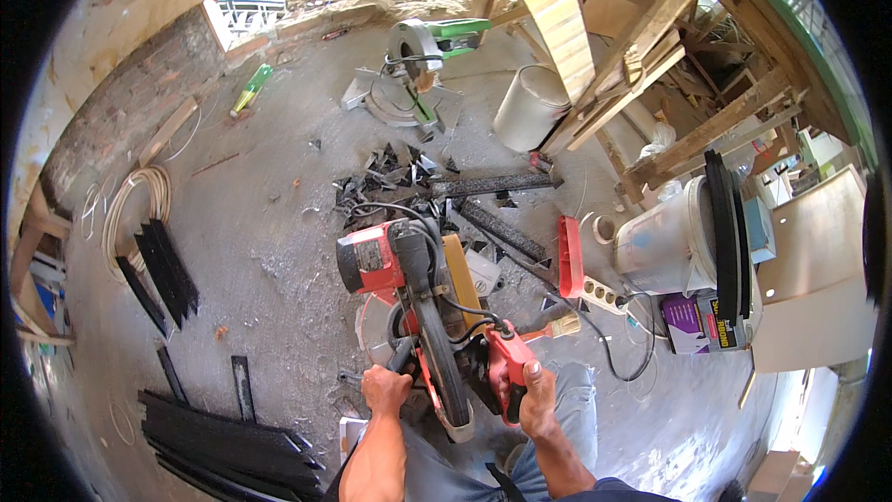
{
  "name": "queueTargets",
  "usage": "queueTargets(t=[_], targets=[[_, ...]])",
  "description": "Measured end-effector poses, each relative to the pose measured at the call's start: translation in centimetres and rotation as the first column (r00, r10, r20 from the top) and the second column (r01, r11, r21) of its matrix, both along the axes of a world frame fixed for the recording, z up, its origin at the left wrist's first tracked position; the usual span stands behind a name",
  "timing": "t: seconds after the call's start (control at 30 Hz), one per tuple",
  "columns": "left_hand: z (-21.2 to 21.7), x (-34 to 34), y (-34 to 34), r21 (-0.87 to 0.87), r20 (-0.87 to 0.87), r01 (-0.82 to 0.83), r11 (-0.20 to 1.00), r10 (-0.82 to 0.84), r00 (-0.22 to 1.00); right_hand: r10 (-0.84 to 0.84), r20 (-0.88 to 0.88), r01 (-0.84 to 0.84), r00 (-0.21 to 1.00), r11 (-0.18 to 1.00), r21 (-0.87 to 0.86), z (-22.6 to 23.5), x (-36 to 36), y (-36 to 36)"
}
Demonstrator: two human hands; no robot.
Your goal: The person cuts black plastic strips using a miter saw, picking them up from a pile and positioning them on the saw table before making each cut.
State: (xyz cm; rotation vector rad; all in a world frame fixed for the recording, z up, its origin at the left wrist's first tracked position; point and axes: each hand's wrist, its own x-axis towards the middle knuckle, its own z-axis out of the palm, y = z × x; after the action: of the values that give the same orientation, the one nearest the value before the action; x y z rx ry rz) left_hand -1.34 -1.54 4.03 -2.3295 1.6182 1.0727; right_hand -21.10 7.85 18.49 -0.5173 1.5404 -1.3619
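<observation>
A red and black miter saw (379, 256) stands right in front of me, its round black guard (435, 353) pointing toward me. My right hand (538, 398) is wrapped round the saw's red handle (506, 363), thumb on top. Low at the saw's left side, my left hand (383, 392) is closed beside a dark piece (401, 354) near the blade; its fingertips are hidden, so what it grips is unclear. Just right of the saw are a yellow bar (461, 279) and a paintbrush (563, 325). Black offcuts (390, 177) lie heaped beyond it.
Black strips (223, 442) lie stacked at the lower left, with a coiled hose (149, 200) farther off. A power strip (602, 296), its cable and a white bucket (660, 242) are at right. Farther back stand a green miter saw (413, 74) and another bucket (531, 110).
</observation>
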Motion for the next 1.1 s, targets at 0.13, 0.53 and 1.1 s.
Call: queueTargets(t=[0.13,0.53,1.1], targets=[[-0.9,0.3,0.3,-0.029,-0.006,0.013,1.000,-0.013,1.000,0.011,0.031,-0.011,0.999,1.000,-0.026,-0.5,0.0,0.1],[-2.3,0.5,0.6,-0.114,-0.014,0.043,0.992,-0.045,0.999,0.012,0.004,-0.011,1.000,0.999,-0.043,-0.5,0.1,0.1],[-0.7,0.0,0.3,-0.082,0.000,0.038,0.996,-0.038,0.999,0.006,0.028,-0.006,1.000,1.000,0.002,-0.7,0.0,0.3]])
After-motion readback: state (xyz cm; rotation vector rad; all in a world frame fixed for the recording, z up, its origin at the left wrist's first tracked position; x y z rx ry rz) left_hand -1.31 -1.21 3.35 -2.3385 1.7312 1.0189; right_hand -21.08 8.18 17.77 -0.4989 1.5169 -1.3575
